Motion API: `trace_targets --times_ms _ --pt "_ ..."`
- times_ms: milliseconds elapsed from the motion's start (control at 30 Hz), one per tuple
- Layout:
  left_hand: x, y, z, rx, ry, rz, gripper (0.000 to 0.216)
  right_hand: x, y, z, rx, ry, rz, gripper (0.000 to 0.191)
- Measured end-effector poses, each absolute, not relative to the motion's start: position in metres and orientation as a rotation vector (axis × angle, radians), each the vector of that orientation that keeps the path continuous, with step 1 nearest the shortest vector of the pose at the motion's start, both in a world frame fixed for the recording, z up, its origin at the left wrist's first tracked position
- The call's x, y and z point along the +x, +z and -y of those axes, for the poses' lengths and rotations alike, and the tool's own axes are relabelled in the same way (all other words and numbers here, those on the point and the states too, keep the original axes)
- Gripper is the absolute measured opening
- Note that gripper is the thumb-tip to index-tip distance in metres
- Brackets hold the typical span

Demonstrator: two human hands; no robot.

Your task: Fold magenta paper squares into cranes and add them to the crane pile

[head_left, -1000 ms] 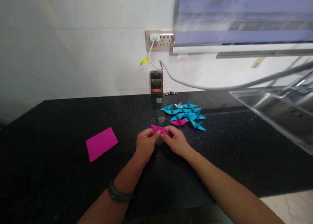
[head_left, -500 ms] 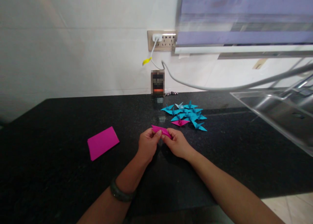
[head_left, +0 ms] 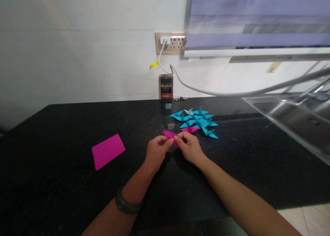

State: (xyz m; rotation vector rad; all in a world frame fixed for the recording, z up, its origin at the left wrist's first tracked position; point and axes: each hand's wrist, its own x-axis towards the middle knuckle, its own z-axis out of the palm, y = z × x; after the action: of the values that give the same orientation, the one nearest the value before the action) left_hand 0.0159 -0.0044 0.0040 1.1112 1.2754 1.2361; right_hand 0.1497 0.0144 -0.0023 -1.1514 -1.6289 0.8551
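Note:
Between my two hands is a folded piece of pink origami paper (head_left: 169,134), pinched just above the black countertop (head_left: 144,119). My left hand (head_left: 156,151) grips its left side, thumb on the near face. From the right, my right hand (head_left: 190,147) closes on it with thumb and fingers; part of the paper is hidden behind them. Just beyond my right hand lies a pink paper crane (head_left: 190,129), beside a cluster of blue paper cranes (head_left: 198,121) and one pale crane (head_left: 189,111). A stack of pink paper (head_left: 108,151) rests left of my left hand.
A phone-like upright object (head_left: 166,87), its front blurred, leans on the wall next to a beaded strand (head_left: 180,99). A grey cable (head_left: 219,92) runs from the wall socket (head_left: 170,43) to the right. A steel sink (head_left: 281,115) is set in at the right.
The folded pink paper has turned slightly in my fingers, its pointed end shifting up and right. My right thumb has moved up onto the paper's face. Cranes and paper stack stay put.

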Motion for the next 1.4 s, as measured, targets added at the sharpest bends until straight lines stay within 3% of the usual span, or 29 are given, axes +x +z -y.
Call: trace_targets --times_ms 300,800,1400 --pt "0.017 0.008 0.004 0.903 1.141 -1.267 0.036 0.154 -0.001 -0.015 -0.988 0.216 1.974 0.018" --pt "0.017 0.008 0.004 0.766 1.227 -1.151 0.030 0.147 0.007 -0.009 -1.021 -0.033 2.124 0.020" --pt "0.019 0.001 0.002 0.915 1.294 -1.186 0.023 0.140 0.004 -0.004 -1.068 0.483 1.814 0.016"
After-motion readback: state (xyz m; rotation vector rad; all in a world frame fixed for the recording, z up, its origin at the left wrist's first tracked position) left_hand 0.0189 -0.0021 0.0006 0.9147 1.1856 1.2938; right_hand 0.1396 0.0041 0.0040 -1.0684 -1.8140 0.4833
